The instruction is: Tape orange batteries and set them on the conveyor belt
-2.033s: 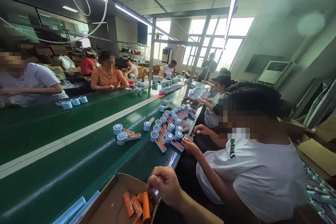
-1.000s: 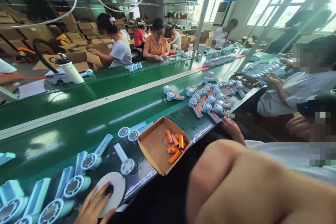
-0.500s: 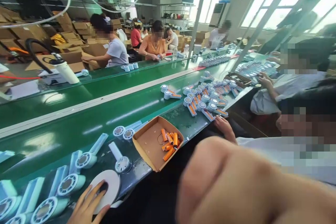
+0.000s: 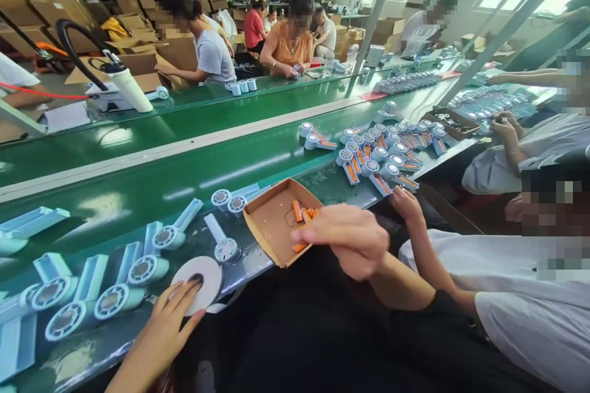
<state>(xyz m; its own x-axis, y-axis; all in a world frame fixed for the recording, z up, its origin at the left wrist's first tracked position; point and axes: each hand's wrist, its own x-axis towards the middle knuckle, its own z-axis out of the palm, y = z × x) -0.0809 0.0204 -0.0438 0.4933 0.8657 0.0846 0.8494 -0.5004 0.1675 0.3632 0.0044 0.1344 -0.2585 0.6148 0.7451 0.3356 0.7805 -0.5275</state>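
Note:
My left hand (image 4: 173,322) is on a roll of white tape (image 4: 209,301) at the bench edge, fingertips in its core and thumb by the outer rim. A loose tape end sticks out below it. My right hand (image 4: 353,239) is closed, thumb and fingers together, over the near right side of a shallow cardboard box (image 4: 265,230). Whatever it may hold is hidden. Orange cylindrical cells (image 4: 297,212) with thin wires lie in the box, partly covered by that hand. A light-blue handheld fan part (image 4: 227,250) lies between roll and box.
More blue fan housings (image 4: 69,319) line the bench at left. A cluster of fan parts with orange cells (image 4: 380,153) lies beyond the box, where a co-worker's hand (image 4: 408,206) reaches. The green conveyor belt (image 4: 193,184) runs alongside. Other people sit across it and at right.
My right hand has moved from close before the camera, at lower right, out to the box. My left hand stays on the tape roll. The view has shifted somewhat.

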